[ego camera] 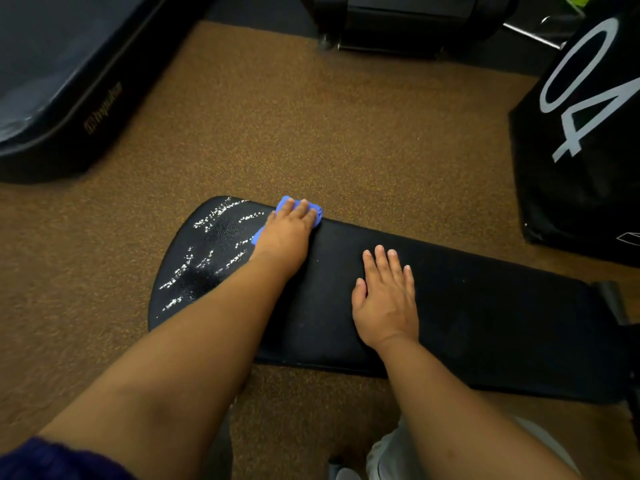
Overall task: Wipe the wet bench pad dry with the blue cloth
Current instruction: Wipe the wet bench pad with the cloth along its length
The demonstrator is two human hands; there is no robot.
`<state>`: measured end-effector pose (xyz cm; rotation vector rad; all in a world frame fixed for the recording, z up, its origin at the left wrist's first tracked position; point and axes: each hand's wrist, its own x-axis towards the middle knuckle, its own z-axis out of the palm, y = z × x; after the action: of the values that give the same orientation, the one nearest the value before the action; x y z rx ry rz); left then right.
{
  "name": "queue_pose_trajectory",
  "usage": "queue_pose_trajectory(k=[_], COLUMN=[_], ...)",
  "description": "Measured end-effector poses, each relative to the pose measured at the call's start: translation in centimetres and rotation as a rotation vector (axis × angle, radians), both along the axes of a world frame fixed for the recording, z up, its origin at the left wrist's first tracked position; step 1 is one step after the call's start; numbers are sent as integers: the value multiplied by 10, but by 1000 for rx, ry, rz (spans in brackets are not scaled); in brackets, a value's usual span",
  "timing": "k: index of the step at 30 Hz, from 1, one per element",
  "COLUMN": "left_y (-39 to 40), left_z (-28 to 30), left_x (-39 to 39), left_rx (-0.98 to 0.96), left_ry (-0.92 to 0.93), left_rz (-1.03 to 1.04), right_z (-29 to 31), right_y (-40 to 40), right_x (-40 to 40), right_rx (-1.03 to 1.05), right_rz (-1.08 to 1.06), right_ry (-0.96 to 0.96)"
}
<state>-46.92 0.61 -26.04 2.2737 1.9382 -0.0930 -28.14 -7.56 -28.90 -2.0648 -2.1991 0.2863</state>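
A black bench pad (467, 313) lies across the middle of the head view, its rounded end to the left. Shiny streaks of water (204, 251) cover that left end. My left hand (285, 233) presses flat on a folded blue cloth (287, 203) at the pad's far edge, just right of the wet patch; most of the cloth is hidden under the palm. My right hand (386, 299) rests flat on the dry middle of the pad, fingers apart and holding nothing.
Brown speckled carpet (311, 133) surrounds the bench. A dark padded machine part (59, 81) fills the upper left, black equipment (398, 22) stands at the top, and a black box marked 04 (581, 133) stands at the right.
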Motion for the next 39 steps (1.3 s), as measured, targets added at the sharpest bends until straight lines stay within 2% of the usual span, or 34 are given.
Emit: queue_pose_trajectory(k=[3,6,9,12,16,18,24,28,31,34,36,39], left_y=[-12,-20,-6,2,-15,-21,-3,-3,-33,-63,-61,-43], left_z=[1,-2,-4,3,4,-2,3,7,9,6,6,11], left_x=[32,26,-7,-8,33,41,-4,-3,26,24,5,-14], left_rx=[-21,-22,0,21,4,-10,7,-53,-70,-96,-93,-83], left_ry=[-69,-42,-1,-53,-200,-156,22,-26,-74,25,72,57], left_rz=[-154,-303,-105,43,-239,-303,-82,25,-158,-298,-213,31], right_z=[-1,-1,1,1,0,0,1,0,0,1,2,3], right_y=[0,0,0,-1,-1,0,0,0,0,0,0,0], right_x=[-1,0,0,0,-1,-1,1,0,0,1,1,1], right_rx=[21,17,3,0,31,30,-6,4,20,24,16,-2], right_rz=[-7,-3,1,5,-10,-7,1,-3,-1,2,5,8], right_ry=[-5,-12,4,-11,-20,-22,-17,-18,-6,-2,-2,-8])
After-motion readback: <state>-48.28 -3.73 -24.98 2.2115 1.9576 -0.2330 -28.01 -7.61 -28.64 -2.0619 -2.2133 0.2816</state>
